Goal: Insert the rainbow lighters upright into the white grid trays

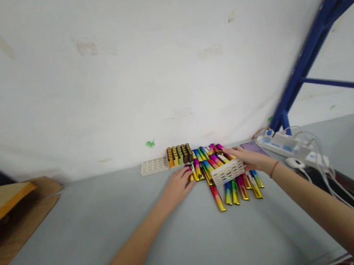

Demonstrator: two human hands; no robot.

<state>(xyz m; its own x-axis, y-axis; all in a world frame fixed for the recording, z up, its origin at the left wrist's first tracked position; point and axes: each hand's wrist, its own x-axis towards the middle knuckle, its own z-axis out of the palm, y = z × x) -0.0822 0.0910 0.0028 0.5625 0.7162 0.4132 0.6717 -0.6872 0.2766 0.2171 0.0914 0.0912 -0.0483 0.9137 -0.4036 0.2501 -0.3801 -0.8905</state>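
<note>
A pile of shiny, multicoloured foil tubes (217, 195) lies on the grey table close to the wall. My left hand (176, 189) is at the pile's left edge, its fingers and thumb apart and its fingertips by the nearest tubes. In my right hand (247, 157) is a white perforated rack (227, 172), gripped at its right end and tilted above the tubes. The fingers of that hand reach over the pile, and its thumb is partly hidden. Left of the pile stands a block of upright tubes with dark round ends (179, 155), beside another white perforated rack (154, 166) lying flat.
White power strips (286, 144) with plugs and cables run along the right side, by a blue metal frame (305, 51). A purple flat object (253, 147) lies behind my right hand. Brown cardboard (14, 230) is at the left. The white wall (166, 62) borders the table.
</note>
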